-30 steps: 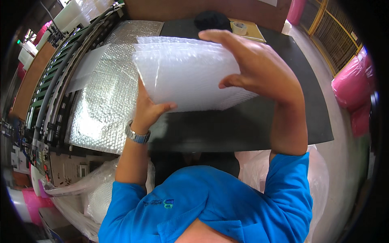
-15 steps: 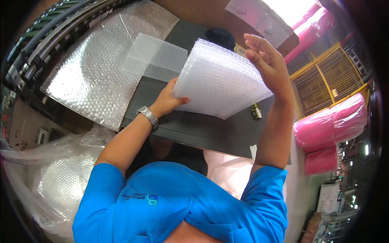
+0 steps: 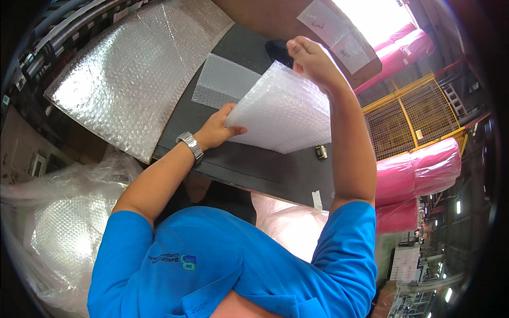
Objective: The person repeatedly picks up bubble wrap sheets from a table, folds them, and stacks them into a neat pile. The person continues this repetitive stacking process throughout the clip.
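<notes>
At the far left, a clear bag (image 3: 58,233) of bubble wrap is seen beside the person's blue sleeve, and above it a large bubble sheet (image 3: 132,69) is spread over the left end of the dark table (image 3: 265,167). A small flat bubble piece (image 3: 225,82) is laid on the table just right of that sheet. The left hand (image 3: 217,130), a watch (image 3: 191,146) worn at its wrist, is closed on the lower left corner of a bubble stack (image 3: 286,111), thumb on top. The stack is held tilted above the table, between both hands. Its upper edge is pinched by the right hand (image 3: 313,61), fingers curled shut. A small dark object (image 3: 321,152) is seen on the table under the stack's right corner. Pink rolls (image 3: 419,175) are stacked at the far right, behind a yellow mesh fence (image 3: 408,119).
</notes>
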The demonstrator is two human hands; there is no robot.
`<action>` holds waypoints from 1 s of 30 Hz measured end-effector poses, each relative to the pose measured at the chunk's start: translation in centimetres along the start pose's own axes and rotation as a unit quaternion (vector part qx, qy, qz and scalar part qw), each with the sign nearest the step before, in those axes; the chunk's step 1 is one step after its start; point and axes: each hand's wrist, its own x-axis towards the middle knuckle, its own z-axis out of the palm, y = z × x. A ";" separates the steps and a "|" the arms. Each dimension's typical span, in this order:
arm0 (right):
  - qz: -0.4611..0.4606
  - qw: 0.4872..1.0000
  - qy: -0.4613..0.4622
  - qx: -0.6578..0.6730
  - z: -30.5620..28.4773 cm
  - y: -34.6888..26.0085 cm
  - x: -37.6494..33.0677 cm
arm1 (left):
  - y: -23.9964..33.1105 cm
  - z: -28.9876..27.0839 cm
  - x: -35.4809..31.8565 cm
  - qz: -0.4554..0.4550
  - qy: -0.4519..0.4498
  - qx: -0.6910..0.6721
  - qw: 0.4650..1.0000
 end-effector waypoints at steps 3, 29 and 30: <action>0.048 0.999 0.020 0.002 -0.8 -0.8 -0.1 | 0.3 -0.2 0.0 -0.006 0.007 0.001 1.000; -0.107 0.989 0.092 0.047 1.3 0.4 -2.6 | -0.1 0.1 0.1 -0.015 0.028 -0.007 0.999; -0.091 0.968 0.125 0.197 0.3 0.2 -2.7 | 0.1 0.1 0.1 -0.012 0.031 -0.007 0.999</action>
